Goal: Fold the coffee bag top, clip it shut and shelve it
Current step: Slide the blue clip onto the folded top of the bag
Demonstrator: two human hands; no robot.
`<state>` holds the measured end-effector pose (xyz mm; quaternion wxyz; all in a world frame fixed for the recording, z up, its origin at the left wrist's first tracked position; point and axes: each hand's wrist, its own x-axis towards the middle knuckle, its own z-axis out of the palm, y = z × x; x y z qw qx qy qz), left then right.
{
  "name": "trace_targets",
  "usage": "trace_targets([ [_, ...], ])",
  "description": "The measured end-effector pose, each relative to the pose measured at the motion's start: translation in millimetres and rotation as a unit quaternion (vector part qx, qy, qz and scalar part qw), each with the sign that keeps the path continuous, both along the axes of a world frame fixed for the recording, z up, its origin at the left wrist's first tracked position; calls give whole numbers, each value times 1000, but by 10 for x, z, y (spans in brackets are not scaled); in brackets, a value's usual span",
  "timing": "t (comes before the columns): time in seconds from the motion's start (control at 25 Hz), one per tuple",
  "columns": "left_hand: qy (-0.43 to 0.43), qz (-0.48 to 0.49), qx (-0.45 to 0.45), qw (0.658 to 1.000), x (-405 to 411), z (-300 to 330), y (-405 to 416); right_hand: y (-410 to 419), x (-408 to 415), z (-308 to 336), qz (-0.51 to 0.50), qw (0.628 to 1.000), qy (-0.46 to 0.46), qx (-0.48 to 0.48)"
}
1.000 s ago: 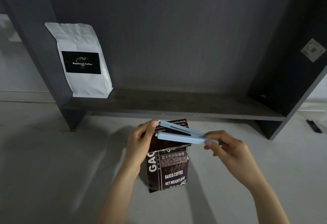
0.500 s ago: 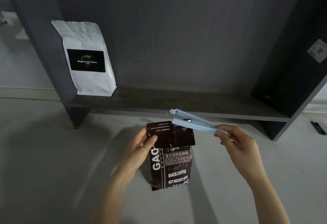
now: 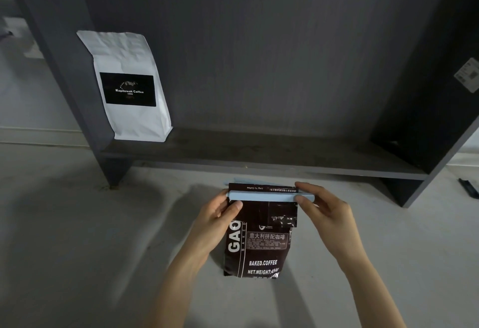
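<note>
Pale blue plastic: the clip [image 3: 269, 196] lies level across the folded top of the dark brown bag [image 3: 259, 247], which stands upright on the grey floor [image 3: 77, 237] just in front of the shelf [image 3: 259, 156]. A narrow strip of the fold, printed upside down, shows above the clip; the folded flap hangs below it over the bag's front. My left hand [image 3: 220, 213] has its grip on the bag's upper left edge, thumb on the front face just under the clip's left end, fingers behind the bag. My right hand [image 3: 324, 208] has its grip pinched on the clip's right end, one finger above the bar and the thumb pressed below it. Whether the clip is fully latched I cannot tell. A second pale blue bar shows faintly behind the fold. On the shelf's left end a white bag [image 3: 129, 86] with a black label stands against the dark side panel, well apart from the brown one. The rest of the shelf board is bare dark wood.
</note>
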<state>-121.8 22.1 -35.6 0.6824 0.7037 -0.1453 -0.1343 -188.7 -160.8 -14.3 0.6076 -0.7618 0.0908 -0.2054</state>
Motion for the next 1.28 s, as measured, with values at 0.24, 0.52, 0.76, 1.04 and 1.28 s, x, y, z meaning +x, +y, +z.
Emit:
trace_targets([
  [0.24, -8, 5, 2, 1000, -15, 26, -8, 117, 50, -27, 8, 999, 5, 39],
  [0.52, -23, 3, 15, 1000, -19, 53, -7, 189, 81, -84, 16, 999, -2, 30],
  [0.76, -26, 4, 18, 999, -24, 50, -8, 202, 73, -128, 6, 1000, -17, 21],
  [1.04, -33, -10, 16, 999, -17, 43, -10, 206, 82, -142, -15, 999, -28, 26],
  [1.28, -31, -8, 18, 999, -28, 42, -7, 142, 83, -143, -4, 1000, -23, 5],
])
